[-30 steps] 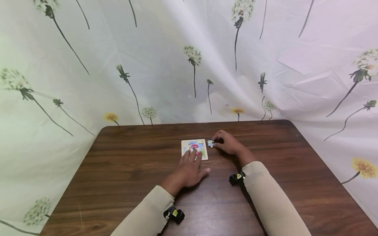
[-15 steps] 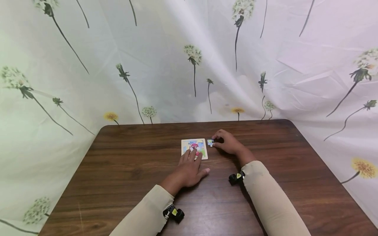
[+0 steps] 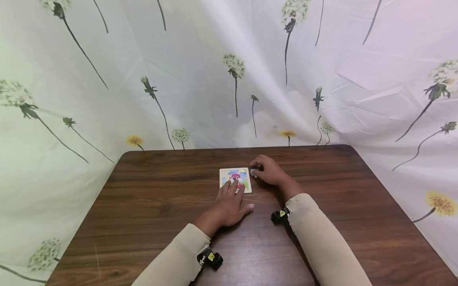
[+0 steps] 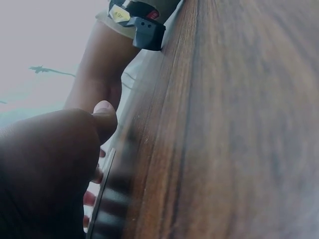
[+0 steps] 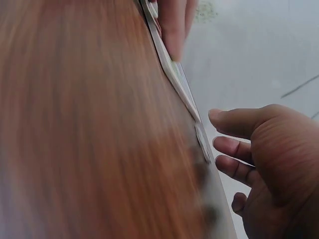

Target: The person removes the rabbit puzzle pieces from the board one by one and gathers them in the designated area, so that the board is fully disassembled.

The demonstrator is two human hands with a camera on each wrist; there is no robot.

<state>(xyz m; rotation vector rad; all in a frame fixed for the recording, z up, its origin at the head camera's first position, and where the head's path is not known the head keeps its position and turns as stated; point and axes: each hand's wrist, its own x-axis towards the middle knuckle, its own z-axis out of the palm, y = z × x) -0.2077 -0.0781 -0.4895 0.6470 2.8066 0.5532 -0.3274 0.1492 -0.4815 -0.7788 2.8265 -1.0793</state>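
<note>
A small square jigsaw puzzle (image 3: pixel 224 173) in a pale frame, with a pink cartoon animal on it, lies flat near the table's far edge. The straight, slightly spread fingers of my left hand (image 3: pixel 229 208) rest on its near part and cover some of the picture. Just right of the frame is a loose blue puzzle piece (image 3: pixel 253 173), flat on the table. Over it reaches my right hand (image 3: pixel 270 171), which partly hides it. In the right wrist view the piece (image 5: pixel 202 143) lies beside the right hand's loosely bent fingers; thumb and fingertips are apart, and contact is unclear.
The dark wood-grain table (image 3: pixel 161 206) has rounded far corners. Behind it hangs a pale cloth (image 3: pixel 200 79) printed with dandelions. Black wrist cameras (image 3: pixel 211 258) are strapped at both sleeve cuffs.
My right hand has shifted slightly left and now covers more of the loose puzzle piece. The left hand and the framed puzzle have stayed in place.
</note>
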